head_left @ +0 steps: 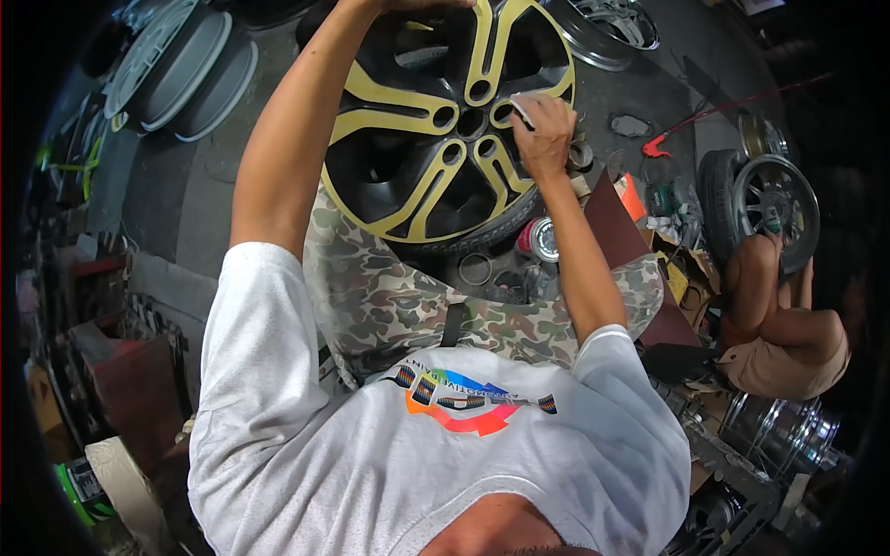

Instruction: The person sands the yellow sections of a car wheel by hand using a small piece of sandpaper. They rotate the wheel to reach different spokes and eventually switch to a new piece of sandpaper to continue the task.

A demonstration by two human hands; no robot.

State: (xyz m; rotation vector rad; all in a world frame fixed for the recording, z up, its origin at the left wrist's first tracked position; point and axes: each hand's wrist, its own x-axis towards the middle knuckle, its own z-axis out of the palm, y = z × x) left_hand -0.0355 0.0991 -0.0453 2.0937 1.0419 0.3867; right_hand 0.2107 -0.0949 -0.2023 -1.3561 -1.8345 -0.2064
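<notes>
A black wheel rim (387, 190) with yellow-masked or yellow-painted spoke faces and outer edge lies in front of me, face up. My left hand (428, 3) is at the rim's far edge, mostly cut off by the frame's top, and appears to hold that edge. My right hand (545, 134) is closed on a thin pale pad (523, 112), pressed to a spoke beside the centre hole. Only the pad's edge shows, so its exact kind is hidden. Below the rim, part of a tyre (496, 227) is visible.
A tin can (540, 239) and a ring-shaped roll (476, 269) sit by my camouflage-covered legs. Silver rims (185, 69) stand at left. A red-handled tool (656, 145) lies on the floor at right. Another person (788, 343) crouches beside a wheel (777, 208).
</notes>
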